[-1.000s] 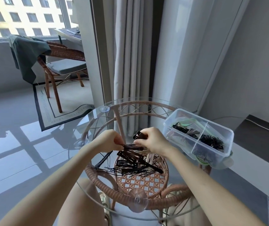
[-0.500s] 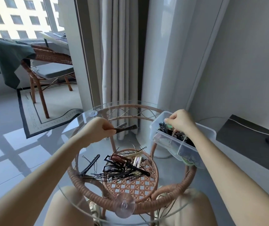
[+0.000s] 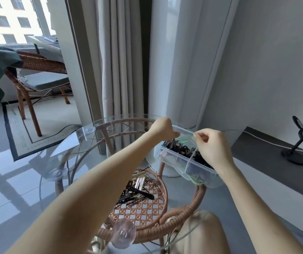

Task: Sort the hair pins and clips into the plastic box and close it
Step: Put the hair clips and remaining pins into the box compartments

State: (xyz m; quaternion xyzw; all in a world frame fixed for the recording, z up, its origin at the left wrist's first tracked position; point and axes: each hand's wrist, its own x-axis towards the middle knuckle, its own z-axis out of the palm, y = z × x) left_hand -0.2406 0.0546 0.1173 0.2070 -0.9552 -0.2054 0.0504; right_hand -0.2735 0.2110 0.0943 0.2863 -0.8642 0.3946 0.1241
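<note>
A clear plastic box with dividers stands at the right edge of the round glass table. Its compartments hold dark hair pins and clips. My left hand hovers over the box's far-left compartment, fingertips pointing down and pinched on a brown hair clip that dips into the compartment. My right hand is above the middle divider with fingers curled shut; nothing shows in it. A loose pile of black and pale pins and clips lies on the glass nearer to me, partly hidden by my left forearm.
The glass top rests on a rattan frame with suction cups. A black rabbit-eared stand sits on the dark ledge at right. A rattan chair stands far left, curtains hang behind the table, my knee is below it.
My left hand has carried the brown clip right, from above the table's middle to the box. My right hand has drawn back slightly over the divider. The camera has swung right.
</note>
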